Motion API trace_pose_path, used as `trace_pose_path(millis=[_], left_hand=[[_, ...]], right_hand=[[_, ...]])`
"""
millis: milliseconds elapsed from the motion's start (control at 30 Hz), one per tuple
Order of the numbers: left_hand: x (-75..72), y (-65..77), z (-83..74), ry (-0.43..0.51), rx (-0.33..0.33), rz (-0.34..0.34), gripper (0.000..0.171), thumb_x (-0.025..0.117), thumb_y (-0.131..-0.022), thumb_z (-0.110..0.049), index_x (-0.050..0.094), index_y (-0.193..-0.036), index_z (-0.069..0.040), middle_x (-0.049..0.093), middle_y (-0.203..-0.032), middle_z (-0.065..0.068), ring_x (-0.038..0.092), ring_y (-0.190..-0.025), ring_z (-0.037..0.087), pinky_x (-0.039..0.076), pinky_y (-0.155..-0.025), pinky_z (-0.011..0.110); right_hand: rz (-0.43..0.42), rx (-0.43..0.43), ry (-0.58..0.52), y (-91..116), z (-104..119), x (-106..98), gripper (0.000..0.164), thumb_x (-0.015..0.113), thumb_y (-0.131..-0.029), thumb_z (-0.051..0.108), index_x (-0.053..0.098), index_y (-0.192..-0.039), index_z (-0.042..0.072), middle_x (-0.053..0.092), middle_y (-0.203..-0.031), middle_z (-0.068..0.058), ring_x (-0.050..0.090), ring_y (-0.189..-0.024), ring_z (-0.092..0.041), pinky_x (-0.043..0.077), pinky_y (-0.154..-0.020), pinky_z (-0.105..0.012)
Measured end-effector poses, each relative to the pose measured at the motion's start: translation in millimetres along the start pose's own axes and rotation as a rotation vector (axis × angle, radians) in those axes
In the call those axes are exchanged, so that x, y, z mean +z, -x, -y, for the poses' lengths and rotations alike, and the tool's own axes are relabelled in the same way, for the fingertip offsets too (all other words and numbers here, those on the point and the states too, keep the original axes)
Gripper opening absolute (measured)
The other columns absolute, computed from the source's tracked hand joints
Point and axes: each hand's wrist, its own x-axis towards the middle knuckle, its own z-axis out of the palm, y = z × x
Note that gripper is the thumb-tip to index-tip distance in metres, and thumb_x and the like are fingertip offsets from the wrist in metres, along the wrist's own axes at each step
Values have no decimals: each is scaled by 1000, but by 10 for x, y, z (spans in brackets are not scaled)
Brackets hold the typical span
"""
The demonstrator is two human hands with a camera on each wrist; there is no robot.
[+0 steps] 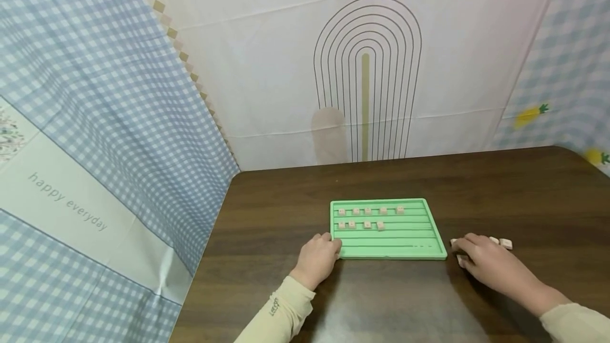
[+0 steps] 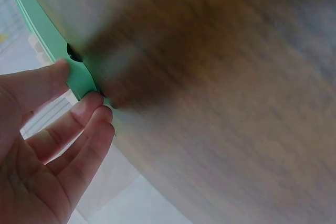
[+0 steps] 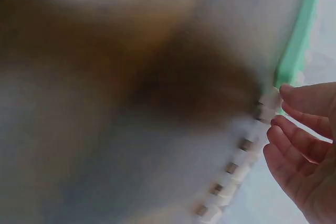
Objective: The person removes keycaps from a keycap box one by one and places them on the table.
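A light green ridged tray (image 1: 386, 250) lies on the table, with cream keycaps (image 1: 367, 225) standing along its two upper rows. My left hand (image 1: 316, 259) grips the tray's front left corner, thumb on one side and fingers on the other in the left wrist view. Just right of the tray, my right hand (image 1: 495, 263) reaches in among loose keycaps (image 1: 506, 243). Its thumb and index fingertips pinch a cream keycap (image 3: 270, 98) beside the tray's corner. More loose ones line up below that in the right wrist view, partly blurred. My right hand hides some of them from above.
The dark brown wooden table (image 1: 267, 216) extends around the tray. A pale printed cloth (image 1: 267, 78) hangs behind its far edge. Blue checked cloth (image 1: 119, 68) hangs along the left, with more checked cloth at the right.
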Motion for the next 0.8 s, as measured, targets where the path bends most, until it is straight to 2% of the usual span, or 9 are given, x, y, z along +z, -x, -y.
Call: trace_pose_path(millis=[100,200,367,500,600,800], left_hand=[[16,-1,-14,13,-3,8,13,70,-77,-22,60,-72,-17,57,-69,0,48,-58,14,44,-47,21],[17,0,-13,18,-8,19,13,70,-77,-22,60,-72,-17,57,-69,0,48,-58,14,44,-48,21],[-3,-10,0,8,-6,13,15,71,-76,-22,58,-70,-17,56,-67,0,48,-57,15,43,-46,22],[-25,-23,-14,10,-7,17,15,71,-77,-22,59,-69,-17,56,-66,0,46,-55,14,41,-45,22],[-45,-28,-34,9,-5,23,14,70,-78,-22,59,-70,-18,56,-67,-1,46,-56,14,40,-45,21],[-72,-11,-30,6,-22,25,15,71,-77,-22,59,-69,-18,56,-67,0,48,-57,14,42,-46,22]], right_hand=[[58,42,-33,-103,43,-85,24,74,-69,8,65,-91,7,63,-85,-5,59,-73,-20,52,-59,-35],[86,57,-61,-303,143,-104,23,72,-73,9,65,-95,7,63,-89,-8,59,-78,-23,52,-62,-39],[96,16,-63,-729,375,31,22,69,-77,12,66,-99,9,66,-97,-10,60,-90,-29,53,-69,-44],[123,-17,-95,-1007,511,172,23,67,-80,12,65,-102,8,67,-100,-11,60,-93,-29,53,-72,-44],[138,-9,-109,-1125,573,268,21,66,-81,14,65,-101,6,66,-98,-11,61,-91,-28,53,-73,-45],[133,-17,-100,-1221,649,415,10,62,-85,13,66,-91,6,65,-86,-7,60,-79,-22,53,-65,-39]])
